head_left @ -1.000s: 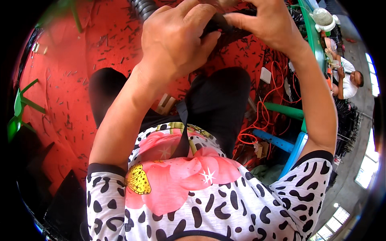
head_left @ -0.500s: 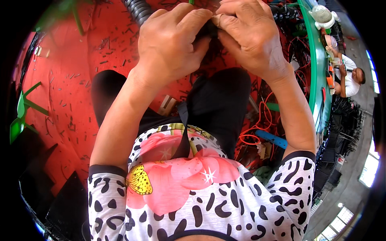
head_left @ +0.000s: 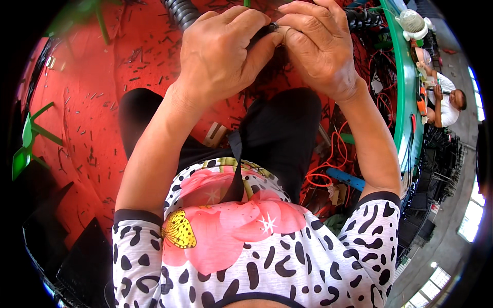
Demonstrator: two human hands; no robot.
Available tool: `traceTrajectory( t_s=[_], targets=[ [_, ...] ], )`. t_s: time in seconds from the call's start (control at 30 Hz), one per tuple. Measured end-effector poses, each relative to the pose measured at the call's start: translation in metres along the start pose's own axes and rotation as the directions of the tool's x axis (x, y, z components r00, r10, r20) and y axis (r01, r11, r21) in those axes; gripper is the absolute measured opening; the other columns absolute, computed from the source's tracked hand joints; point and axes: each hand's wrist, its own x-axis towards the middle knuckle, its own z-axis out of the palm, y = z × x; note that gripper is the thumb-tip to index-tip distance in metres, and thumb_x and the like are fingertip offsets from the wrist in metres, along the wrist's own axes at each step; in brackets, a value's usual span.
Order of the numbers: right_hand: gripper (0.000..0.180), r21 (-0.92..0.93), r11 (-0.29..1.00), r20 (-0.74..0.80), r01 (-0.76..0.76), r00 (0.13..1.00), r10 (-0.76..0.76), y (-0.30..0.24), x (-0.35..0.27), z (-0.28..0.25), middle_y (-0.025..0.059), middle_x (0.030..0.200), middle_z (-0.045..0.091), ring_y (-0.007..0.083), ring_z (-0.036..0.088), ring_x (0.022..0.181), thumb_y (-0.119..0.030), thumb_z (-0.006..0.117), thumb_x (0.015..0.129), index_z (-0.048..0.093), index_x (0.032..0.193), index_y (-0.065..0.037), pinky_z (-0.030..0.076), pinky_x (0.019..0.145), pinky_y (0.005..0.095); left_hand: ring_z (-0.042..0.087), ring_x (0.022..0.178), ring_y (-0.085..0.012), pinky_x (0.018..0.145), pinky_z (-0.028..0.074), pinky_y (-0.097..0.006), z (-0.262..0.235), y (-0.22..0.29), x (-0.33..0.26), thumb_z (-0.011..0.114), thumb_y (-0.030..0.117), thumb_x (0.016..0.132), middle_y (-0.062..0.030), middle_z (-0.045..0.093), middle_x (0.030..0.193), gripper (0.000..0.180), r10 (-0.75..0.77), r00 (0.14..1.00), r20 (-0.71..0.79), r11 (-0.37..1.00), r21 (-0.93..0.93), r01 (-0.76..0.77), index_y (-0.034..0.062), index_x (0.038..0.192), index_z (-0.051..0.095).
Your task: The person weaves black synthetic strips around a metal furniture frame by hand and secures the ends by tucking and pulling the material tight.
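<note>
The left hand (head_left: 218, 49) pinches a black piece (head_left: 261, 34) between its thumb and bent forefinger, the other fingers curled beneath. The piece sits between the two hands, at the left hand's fingertips. It looks dark, smooth and narrow; most of it is covered by fingers, and any marking on it is too small to tell. The right hand (head_left: 319, 55) is bent inward, its forefinger tip at the piece's right end, close to the left thumb; its own thumb is hidden, so whether it grips cannot be told.

Just beyond the left hand, on its left, a black ribbed tube (head_left: 181, 12) slants away; another black ribbed part (head_left: 363, 19) lies just right of the right hand. Whether either joins the piece cannot be told. Below the hands spreads a red floor (head_left: 87, 128) scattered with dark scraps (head_left: 134, 79). Farther right of the right hand, a green-edged surface (head_left: 399, 92) carries a small pale fan (head_left: 412, 21); beyond sits a co-worker in white (head_left: 449, 102).
</note>
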Motion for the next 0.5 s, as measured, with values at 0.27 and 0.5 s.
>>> traceTrajectory(
  t_s=[0.27,0.5],
  targets=[
    [0.017,-0.072,0.996,-0.034,-0.049,0.998,0.047,-0.016,-0.005,-0.011,0.0091,0.09,0.063,0.0269,0.062,0.089,0.003,0.068,0.067,0.062,0.082,0.001,0.048,0.075,0.0373,0.061,0.066,-0.0297,0.059,0.044,-0.037,-0.001,-0.001,0.001,0.062,0.003,0.075,-0.012,0.064,0.08,0.017,-0.025,0.999,-0.037,0.994,-0.106,0.021,0.0006,0.091,0.063],
    [0.006,0.175,0.914,-0.071,-0.366,0.921,0.382,-0.034,-0.027,-0.003,0.0088,0.074,0.058,0.0204,0.059,0.058,-0.003,0.068,0.081,0.063,0.085,0.0,0.047,0.054,0.0269,0.061,0.071,-0.0295,0.062,0.045,-0.037,-0.003,-0.001,0.006,0.065,0.005,0.074,-0.011,0.064,0.082,0.016,-0.027,0.998,0.063,0.996,-0.086,0.032,0.0029,0.09,0.064]
  ],
)
